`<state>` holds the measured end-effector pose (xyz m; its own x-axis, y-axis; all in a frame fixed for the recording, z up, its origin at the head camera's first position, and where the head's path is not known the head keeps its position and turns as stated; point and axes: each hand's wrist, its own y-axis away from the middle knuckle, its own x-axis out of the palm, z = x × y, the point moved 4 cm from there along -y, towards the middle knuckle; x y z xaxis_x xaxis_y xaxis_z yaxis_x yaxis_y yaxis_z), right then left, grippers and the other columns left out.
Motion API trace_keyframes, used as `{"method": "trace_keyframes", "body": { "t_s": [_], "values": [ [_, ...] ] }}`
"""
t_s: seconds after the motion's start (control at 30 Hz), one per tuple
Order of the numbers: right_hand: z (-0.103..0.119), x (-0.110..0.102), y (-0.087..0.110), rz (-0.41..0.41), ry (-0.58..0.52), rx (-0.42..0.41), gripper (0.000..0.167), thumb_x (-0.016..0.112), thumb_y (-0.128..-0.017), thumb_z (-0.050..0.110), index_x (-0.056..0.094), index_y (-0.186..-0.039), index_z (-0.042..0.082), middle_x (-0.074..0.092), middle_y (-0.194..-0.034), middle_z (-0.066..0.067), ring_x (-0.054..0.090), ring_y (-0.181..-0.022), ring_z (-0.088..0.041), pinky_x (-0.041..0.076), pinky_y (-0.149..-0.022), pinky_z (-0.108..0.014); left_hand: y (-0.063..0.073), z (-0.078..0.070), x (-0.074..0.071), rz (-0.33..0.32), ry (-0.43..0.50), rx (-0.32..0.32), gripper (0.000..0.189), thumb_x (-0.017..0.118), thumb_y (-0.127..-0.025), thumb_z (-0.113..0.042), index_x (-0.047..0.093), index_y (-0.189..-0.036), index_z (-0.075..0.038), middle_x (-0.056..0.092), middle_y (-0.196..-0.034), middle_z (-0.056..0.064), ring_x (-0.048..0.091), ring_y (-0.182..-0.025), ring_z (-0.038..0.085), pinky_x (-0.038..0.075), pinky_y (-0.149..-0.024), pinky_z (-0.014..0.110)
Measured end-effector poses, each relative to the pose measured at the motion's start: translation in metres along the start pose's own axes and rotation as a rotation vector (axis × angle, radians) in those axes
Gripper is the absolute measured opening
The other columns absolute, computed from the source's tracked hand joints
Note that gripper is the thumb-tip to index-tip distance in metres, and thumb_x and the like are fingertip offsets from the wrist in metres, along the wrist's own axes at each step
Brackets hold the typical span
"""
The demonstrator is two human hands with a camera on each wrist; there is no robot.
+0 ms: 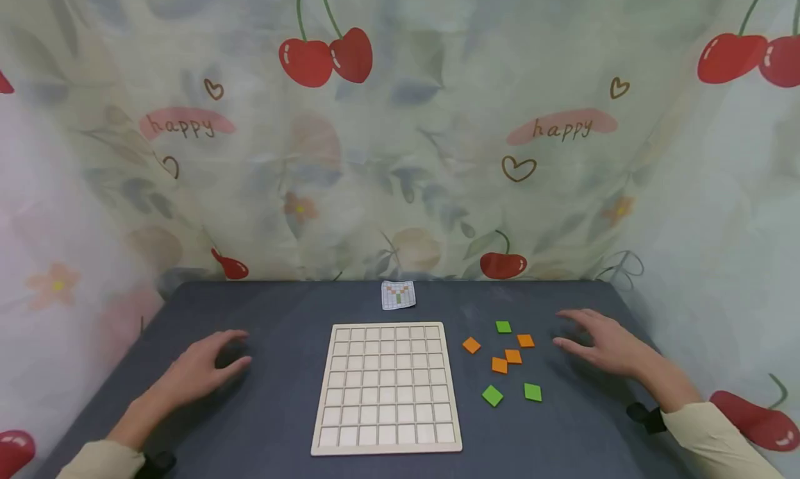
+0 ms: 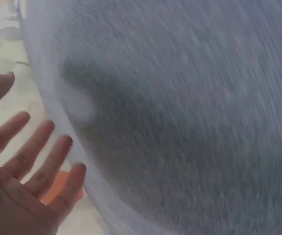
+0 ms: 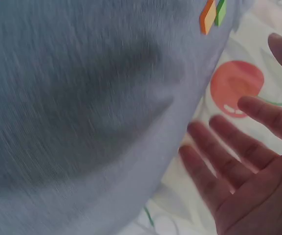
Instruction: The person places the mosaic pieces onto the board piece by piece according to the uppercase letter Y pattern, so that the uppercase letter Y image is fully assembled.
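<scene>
A pale wooden grid board (image 1: pixel 387 389) lies flat at the middle of the dark table. To its right several small square tiles are scattered, among them an orange tile (image 1: pixel 471 345) and a green tile (image 1: pixel 492 396). My left hand (image 1: pixel 203 364) hovers over the table left of the board, fingers spread and nothing in it. On the other side, my right hand (image 1: pixel 603 340) is held just right of the tiles, its fingers loosely extended and holding nothing. Part of an orange tile (image 3: pixel 207 17) shows at the top of the right wrist view.
A small printed card (image 1: pixel 398 295) with a coloured grid pattern lies behind the board at the table's (image 1: pixel 269 409) far edge. A patterned curtain (image 1: pixel 400 153) with cherries hangs behind and along both sides. Thin grey cord (image 1: pixel 621 267) shows by the back right corner.
</scene>
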<state>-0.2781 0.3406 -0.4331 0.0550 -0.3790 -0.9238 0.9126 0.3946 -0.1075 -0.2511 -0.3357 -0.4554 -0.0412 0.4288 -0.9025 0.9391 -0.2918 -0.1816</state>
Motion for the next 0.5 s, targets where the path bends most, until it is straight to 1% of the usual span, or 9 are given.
{"method": "trace_keyframes", "body": {
  "t_s": [0.07,0.13,0.2,0.27,0.3,0.4,0.47,0.5],
  "values": [
    [0.004,0.001,0.001,-0.008,-0.068,-0.026,0.055,0.074,-0.095,0.037,0.061,-0.132,-0.002,0.062,-0.126,-0.021,0.065,-0.103,-0.034,0.052,-0.084,-0.052,-0.001,-0.004,0.000,-0.023,0.083,0.017,0.046,0.075,-0.095,-0.029,0.063,-0.130,-0.002,0.066,-0.123,0.017,0.067,-0.102,0.035,0.051,-0.083,0.053],
    [0.008,0.004,0.002,-0.002,-0.145,-0.042,0.049,0.076,-0.094,0.032,0.064,-0.127,-0.002,0.065,-0.120,-0.017,0.067,-0.098,-0.029,0.055,-0.081,-0.044,-0.001,-0.008,0.002,-0.024,0.169,0.012,0.044,0.077,-0.094,-0.026,0.064,-0.129,-0.002,0.067,-0.121,0.016,0.069,-0.099,0.032,0.054,-0.081,0.050],
    [0.009,0.009,0.005,0.007,-0.205,-0.046,0.046,0.077,-0.094,0.031,0.065,-0.126,-0.001,0.067,-0.118,-0.014,0.068,-0.097,-0.026,0.056,-0.079,-0.039,-0.002,-0.012,0.005,-0.003,0.241,-0.009,0.046,0.078,-0.093,-0.027,0.063,-0.129,-0.003,0.068,-0.121,0.015,0.069,-0.099,0.030,0.055,-0.080,0.046],
    [0.010,0.014,0.008,0.014,-0.262,-0.044,0.045,0.078,-0.093,0.030,0.066,-0.125,0.000,0.067,-0.117,-0.013,0.068,-0.096,-0.023,0.056,-0.078,-0.035,-0.003,-0.016,0.009,0.033,0.308,-0.033,0.048,0.078,-0.093,-0.029,0.063,-0.130,-0.003,0.068,-0.121,0.015,0.069,-0.100,0.030,0.055,-0.079,0.044],
    [0.010,0.017,0.009,0.018,-0.287,-0.046,0.045,0.078,-0.093,0.029,0.065,-0.125,0.000,0.067,-0.117,-0.012,0.067,-0.096,-0.022,0.055,-0.078,-0.034,-0.004,-0.019,0.011,0.051,0.335,-0.036,0.050,0.078,-0.093,-0.029,0.062,-0.131,-0.002,0.067,-0.121,0.015,0.068,-0.101,0.031,0.055,-0.079,0.044],
    [0.009,0.025,0.012,0.030,-0.365,-0.041,0.044,0.078,-0.093,0.026,0.065,-0.125,0.000,0.067,-0.116,-0.013,0.067,-0.096,-0.019,0.055,-0.078,-0.032,-0.005,-0.027,0.017,0.092,0.405,-0.028,0.053,0.079,-0.092,-0.029,0.060,-0.132,-0.001,0.066,-0.123,0.017,0.067,-0.104,0.033,0.055,-0.081,0.042],
    [0.009,0.031,0.014,0.045,-0.405,-0.045,0.043,0.077,-0.094,0.025,0.065,-0.125,-0.001,0.066,-0.117,-0.014,0.067,-0.097,-0.020,0.055,-0.078,-0.031,-0.006,-0.033,0.020,0.106,0.442,-0.011,0.053,0.080,-0.091,-0.028,0.060,-0.133,-0.002,0.065,-0.124,0.017,0.066,-0.105,0.033,0.055,-0.082,0.041],
    [0.009,0.033,0.015,0.053,-0.424,-0.048,0.043,0.077,-0.094,0.024,0.064,-0.126,-0.002,0.066,-0.118,-0.015,0.067,-0.097,-0.021,0.055,-0.079,-0.031,-0.007,-0.037,0.022,0.114,0.453,0.008,0.053,0.080,-0.091,-0.028,0.060,-0.132,-0.001,0.065,-0.124,0.018,0.066,-0.105,0.034,0.055,-0.082,0.041]
  ]
}}
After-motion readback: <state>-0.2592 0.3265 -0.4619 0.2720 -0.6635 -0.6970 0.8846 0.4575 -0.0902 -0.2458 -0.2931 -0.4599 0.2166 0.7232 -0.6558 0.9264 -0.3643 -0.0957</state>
